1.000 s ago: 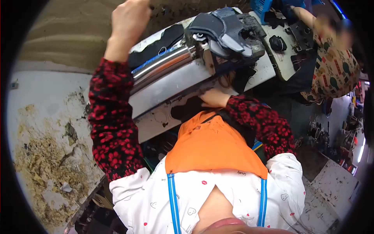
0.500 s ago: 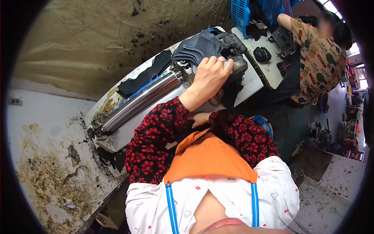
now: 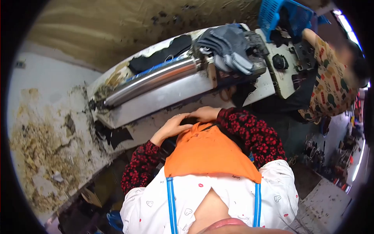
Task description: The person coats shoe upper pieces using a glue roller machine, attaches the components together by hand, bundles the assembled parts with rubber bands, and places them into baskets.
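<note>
My left hand (image 3: pixel 171 127) and my right hand (image 3: pixel 206 114) meet above the top of my orange apron (image 3: pixel 212 154). Between them shows a small patch of a dark thing (image 3: pixel 189 120), which looks like cloth. My left thumb lies across its near side, while the other left fingers reach over to the right hand. The right fingertips are mostly hidden, curled in toward the dark thing. Beyond my hands, a layered stack of grey socks (image 3: pixel 226 45) rests over the right end of a machine, beside its long shiny metal roller (image 3: pixel 152 82).
Black cloth (image 3: pixel 160 54) lies behind the roller. Further right, a co-worker (image 3: pixel 335 78) in a patterned shirt sits by a white table (image 3: pixel 286 76) with dark bundles on it. A blue plastic basket (image 3: pixel 269 17) stands at the back. Scraps litter the stained surface (image 3: pixel 46 156) at left.
My left hand has come off the grey stack and moved back to my right hand at the apron. The view has shifted, so the machine and co-worker appear further right.
</note>
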`<state>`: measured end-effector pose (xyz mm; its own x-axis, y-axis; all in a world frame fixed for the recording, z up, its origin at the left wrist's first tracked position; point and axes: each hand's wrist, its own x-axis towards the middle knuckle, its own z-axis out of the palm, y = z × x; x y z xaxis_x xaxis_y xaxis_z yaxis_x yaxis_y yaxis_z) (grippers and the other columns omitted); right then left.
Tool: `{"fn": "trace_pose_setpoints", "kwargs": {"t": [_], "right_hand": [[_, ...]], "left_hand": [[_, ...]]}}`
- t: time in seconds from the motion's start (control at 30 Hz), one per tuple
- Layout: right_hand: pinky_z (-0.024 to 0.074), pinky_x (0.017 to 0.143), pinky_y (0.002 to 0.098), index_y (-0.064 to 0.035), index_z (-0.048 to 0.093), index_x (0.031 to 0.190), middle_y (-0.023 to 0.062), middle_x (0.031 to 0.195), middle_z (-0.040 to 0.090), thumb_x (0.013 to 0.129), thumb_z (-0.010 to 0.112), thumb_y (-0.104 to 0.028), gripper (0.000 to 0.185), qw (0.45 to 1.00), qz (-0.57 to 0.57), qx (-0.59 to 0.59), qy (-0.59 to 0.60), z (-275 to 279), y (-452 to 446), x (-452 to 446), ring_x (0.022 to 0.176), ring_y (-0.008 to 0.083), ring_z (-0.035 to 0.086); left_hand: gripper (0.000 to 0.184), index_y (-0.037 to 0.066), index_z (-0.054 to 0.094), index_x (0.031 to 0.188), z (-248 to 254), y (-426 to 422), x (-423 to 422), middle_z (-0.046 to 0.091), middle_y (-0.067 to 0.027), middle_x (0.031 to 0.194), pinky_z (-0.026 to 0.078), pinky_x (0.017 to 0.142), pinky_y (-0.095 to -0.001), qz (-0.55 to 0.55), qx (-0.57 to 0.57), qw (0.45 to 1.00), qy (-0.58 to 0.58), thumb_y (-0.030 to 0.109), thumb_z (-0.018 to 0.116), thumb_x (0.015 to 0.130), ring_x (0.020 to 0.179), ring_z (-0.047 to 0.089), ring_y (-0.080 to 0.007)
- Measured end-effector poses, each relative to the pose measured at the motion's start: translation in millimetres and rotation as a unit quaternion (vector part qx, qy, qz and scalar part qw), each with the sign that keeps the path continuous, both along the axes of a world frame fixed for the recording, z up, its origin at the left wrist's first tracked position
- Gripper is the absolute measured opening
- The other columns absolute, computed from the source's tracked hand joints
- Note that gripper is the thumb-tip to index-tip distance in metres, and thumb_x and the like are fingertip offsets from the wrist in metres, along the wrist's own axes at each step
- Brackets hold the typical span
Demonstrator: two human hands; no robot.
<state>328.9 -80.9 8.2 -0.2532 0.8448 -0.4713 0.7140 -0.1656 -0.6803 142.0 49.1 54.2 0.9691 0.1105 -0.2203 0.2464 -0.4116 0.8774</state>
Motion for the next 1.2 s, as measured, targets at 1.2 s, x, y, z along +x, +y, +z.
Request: {"fn": "trace_pose_setpoints", "kwargs": {"t": [1.2], "right_hand": [[0.0461,0.078,0.0219,0.0012,0.058,0.113,0.0049,0.104,0.063,0.088,0.061,-0.011,0.028,0.876,-0.266,-0.086,0.394,123,10,8,0.09,0.0088,0.055]], "left_hand": [[0.063,0.01,0.043,0.135,58,-2,-27,0.057,-0.0109,0.124,0.045,0.097,-0.0374,0.349,-0.553,0.736,-0.177,0.039,0.067,0.085,0.113,0.056,-0.0254]]}}
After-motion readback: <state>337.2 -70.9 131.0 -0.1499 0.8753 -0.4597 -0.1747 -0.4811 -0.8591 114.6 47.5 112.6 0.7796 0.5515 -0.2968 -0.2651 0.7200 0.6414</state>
